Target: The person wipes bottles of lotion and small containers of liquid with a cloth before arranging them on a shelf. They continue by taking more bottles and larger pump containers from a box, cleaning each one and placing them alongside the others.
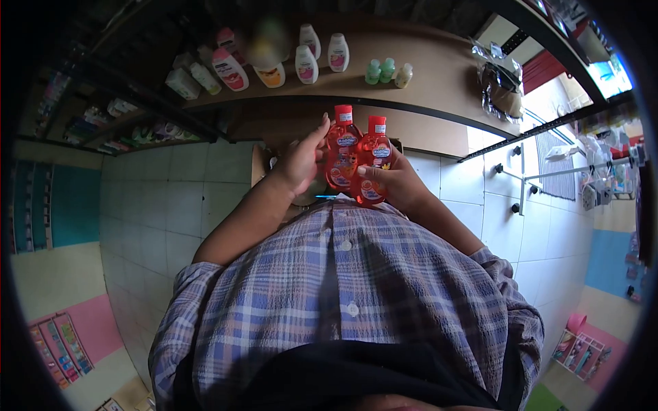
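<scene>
Two clear red bottles of liquid with red caps and cartoon labels are held upright in front of my chest. My right hand (397, 179) grips the right red bottle (375, 147), with its thumb across the front. The left red bottle (342, 156) stands against it, partly overlapped by it. At its left side is my left hand (305, 159), one digit stretched upward beside the bottle and the other fingers partly hidden. Small white price stickers show near both caps.
Ahead, a brown shelf (439, 68) carries white and pink bottles (306, 65), small green bottles (386, 70) and a plastic-wrapped package (499, 79). Below its dark front edge lies a lower board (425, 130). A wheeled metal rack (524, 179) stands on the tiled floor at right.
</scene>
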